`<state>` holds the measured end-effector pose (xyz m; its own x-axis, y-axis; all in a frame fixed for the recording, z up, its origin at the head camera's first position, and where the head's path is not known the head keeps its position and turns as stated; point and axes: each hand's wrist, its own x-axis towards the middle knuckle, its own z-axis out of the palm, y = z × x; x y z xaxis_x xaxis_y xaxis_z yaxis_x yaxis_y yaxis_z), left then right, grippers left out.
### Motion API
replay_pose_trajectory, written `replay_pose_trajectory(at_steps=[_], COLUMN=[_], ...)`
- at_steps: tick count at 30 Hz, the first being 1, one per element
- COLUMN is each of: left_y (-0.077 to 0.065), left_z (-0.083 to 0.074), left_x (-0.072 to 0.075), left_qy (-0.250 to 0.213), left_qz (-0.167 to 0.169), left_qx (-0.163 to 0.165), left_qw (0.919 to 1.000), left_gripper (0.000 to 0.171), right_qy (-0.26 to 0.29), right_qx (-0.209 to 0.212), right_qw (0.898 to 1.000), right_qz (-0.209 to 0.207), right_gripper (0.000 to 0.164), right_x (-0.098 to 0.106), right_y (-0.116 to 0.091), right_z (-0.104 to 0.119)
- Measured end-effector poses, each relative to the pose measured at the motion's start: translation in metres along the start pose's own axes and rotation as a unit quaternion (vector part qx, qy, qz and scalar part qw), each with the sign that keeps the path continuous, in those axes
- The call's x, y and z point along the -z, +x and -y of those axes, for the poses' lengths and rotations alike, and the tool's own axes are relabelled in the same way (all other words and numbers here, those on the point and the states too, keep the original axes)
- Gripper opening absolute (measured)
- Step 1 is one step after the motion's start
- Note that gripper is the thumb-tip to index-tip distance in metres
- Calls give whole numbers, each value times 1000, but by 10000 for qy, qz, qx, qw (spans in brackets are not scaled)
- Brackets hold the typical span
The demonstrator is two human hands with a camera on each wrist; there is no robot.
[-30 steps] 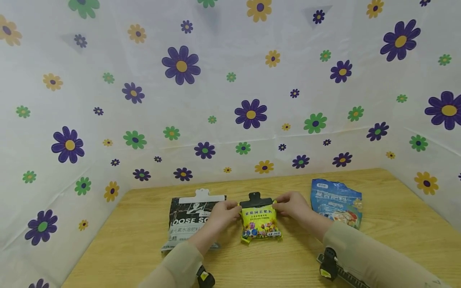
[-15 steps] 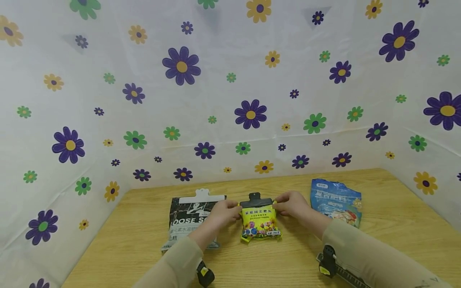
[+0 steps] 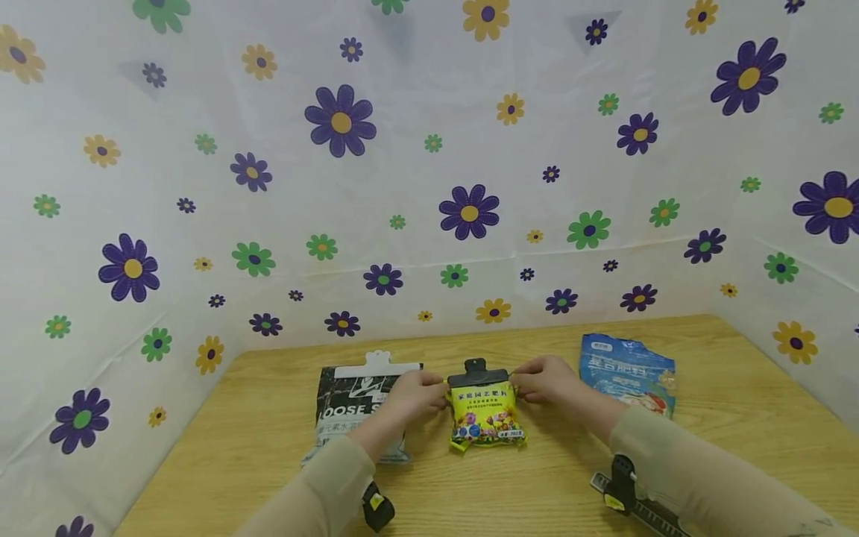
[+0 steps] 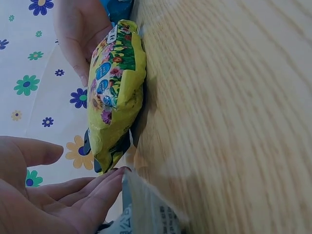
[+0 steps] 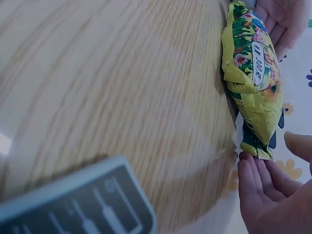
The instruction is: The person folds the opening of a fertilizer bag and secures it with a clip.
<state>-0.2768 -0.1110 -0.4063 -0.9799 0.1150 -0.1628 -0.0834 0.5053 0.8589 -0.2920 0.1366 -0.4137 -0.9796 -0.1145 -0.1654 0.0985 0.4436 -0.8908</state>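
A small yellow bag of garden fertilizer (image 3: pixel 485 410) with a flower print lies in the middle of the table, a black clip (image 3: pixel 476 373) across its top edge. My left hand (image 3: pixel 414 399) is at the bag's left upper corner, and my right hand (image 3: pixel 549 380) is at the right one. In the left wrist view the left thumb stands apart from the straight fingers (image 4: pixel 92 195), whose tips are close to the bag's end. Right fingertips (image 5: pixel 258 168) touch or nearly touch the bag's other end, with the thumb held away. Neither hand pinches the bag.
To the left, partly under my left hand, lies a black and white bag (image 3: pixel 349 403) with a white clip (image 3: pixel 378 365). A blue bag (image 3: pixel 624 373) with a cut top lies at the right, partly behind my right arm. Flower-printed sheeting (image 3: pixel 403 171) surrounds the wooden table (image 3: pixel 255 418).
Both hands have loosened a little at the yellow bag's corners and drawn slightly outward. The bag and its black clip stay in place.
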Motion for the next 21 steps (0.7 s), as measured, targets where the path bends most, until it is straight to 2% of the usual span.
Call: replay_pose_trajectory(at_steps=[12, 21], left_y=[0, -3], left_z=[-3, -9], left_x=[8, 10], left_qy=[-269, -453], left_qz=[-15, -17], left_qx=[101, 5], left_qw=[9996, 9990], left_gripper=[40, 41], right_qy=[133, 224], right_qx=[34, 198], right_qw=[9996, 9988], right_qz=[242, 386], right_gripper=[41, 43], right_x=[11, 20], right_y=[-1, -8], right_z=[-4, -4])
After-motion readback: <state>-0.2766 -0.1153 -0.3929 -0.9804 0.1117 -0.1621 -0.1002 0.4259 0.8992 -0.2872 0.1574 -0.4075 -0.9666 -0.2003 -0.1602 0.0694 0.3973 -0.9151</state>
